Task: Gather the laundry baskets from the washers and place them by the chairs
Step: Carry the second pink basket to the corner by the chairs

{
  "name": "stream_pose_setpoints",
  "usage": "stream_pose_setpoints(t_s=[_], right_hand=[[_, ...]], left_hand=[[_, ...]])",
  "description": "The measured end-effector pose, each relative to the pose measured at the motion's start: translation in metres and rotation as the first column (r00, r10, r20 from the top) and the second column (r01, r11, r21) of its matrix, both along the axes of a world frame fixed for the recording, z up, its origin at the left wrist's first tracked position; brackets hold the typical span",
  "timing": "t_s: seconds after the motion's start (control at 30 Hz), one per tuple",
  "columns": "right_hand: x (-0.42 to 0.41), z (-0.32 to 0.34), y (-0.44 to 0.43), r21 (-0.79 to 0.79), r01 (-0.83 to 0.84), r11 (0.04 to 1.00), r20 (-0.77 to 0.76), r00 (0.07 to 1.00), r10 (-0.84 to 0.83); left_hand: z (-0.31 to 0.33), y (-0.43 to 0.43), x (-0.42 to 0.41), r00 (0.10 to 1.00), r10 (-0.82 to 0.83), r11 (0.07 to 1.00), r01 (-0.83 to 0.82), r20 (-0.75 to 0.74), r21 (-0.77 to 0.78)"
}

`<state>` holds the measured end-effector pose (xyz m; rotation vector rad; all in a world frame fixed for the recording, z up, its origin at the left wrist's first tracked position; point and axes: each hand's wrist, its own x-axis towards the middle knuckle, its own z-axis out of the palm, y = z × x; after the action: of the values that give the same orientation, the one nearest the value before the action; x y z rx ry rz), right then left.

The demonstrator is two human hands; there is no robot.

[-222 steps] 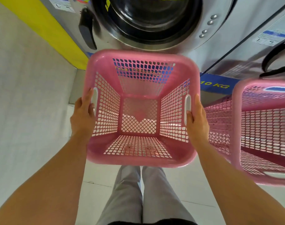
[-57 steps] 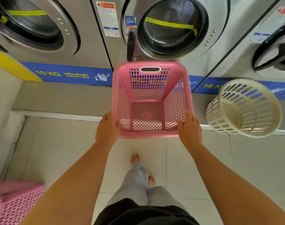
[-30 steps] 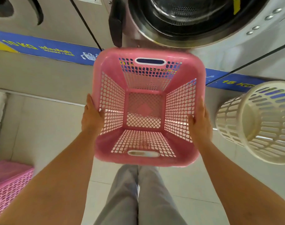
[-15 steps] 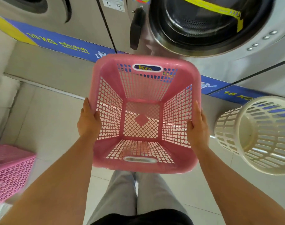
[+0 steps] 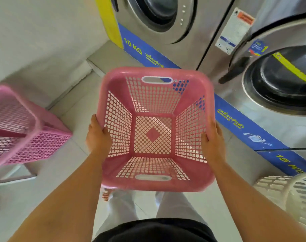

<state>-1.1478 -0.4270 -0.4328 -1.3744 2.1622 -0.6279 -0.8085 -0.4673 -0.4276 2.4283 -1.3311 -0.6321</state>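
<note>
At far left, a second pink basket (image 5: 17,130) is lying tipped with its open mouth turned toward the camera, its edges blurred, beside the pale wall and apart from the hands. Moving right, the person's left hand (image 5: 98,137) is pressing flat against the outer left wall of a pink laundry basket (image 5: 154,185), fingers wrapped over the rim and thumb hooked inside the mesh, clasping it firmly. The square, perforated basket is being held in the air at about waist level, directly above the person's grey trousers (image 5: 124,212) and the light tiled floor (image 5: 66,172), with nothing inside it; a slot handle is showing at the near wall and another at the far wall. On its other side the right hand (image 5: 212,145) is gripping the right wall in the same manner, fingers curled over the rim. Behind the basket, a row of steel front-loading washers is standing along a blue strip marked with load sizes: one washer (image 5: 159,20) is sitting up and to the left, and a second washer (image 5: 279,84) with a yellow band across its door glass is filling the upper right. At lower right, a white slatted basket (image 5: 291,194) is lying on its side on the floor near the blue strip, clear of the right forearm.
</note>
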Motion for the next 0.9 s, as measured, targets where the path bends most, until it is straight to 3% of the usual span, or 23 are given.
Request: stream_pose_setpoints(t_s=[0.3,0.5,0.73,0.9], right_hand=[[0.198,0.033,-0.045,-0.148,-0.226,0.963,0.034,0.972,0.233],[0.332,0.069,-0.073,-0.276,-0.332,0.902,0.035,0.935,0.354],[0.463,0.127,-0.098,-0.535,-0.384,0.753,0.0,0.891,0.455],[0.537,0.144,-0.11,-0.621,-0.429,0.656,0.017,0.829,0.559]], left_hand=[[0.043,0.044,0.197,0.965,0.259,0.959,-0.263,-0.048,-0.107],[0.085,0.063,0.32,0.906,0.423,0.878,-0.411,-0.002,-0.245],[0.125,0.091,0.427,0.761,0.642,0.635,-0.593,-0.088,-0.495],[0.138,0.109,0.482,0.662,0.739,0.465,-0.635,-0.124,-0.617]])
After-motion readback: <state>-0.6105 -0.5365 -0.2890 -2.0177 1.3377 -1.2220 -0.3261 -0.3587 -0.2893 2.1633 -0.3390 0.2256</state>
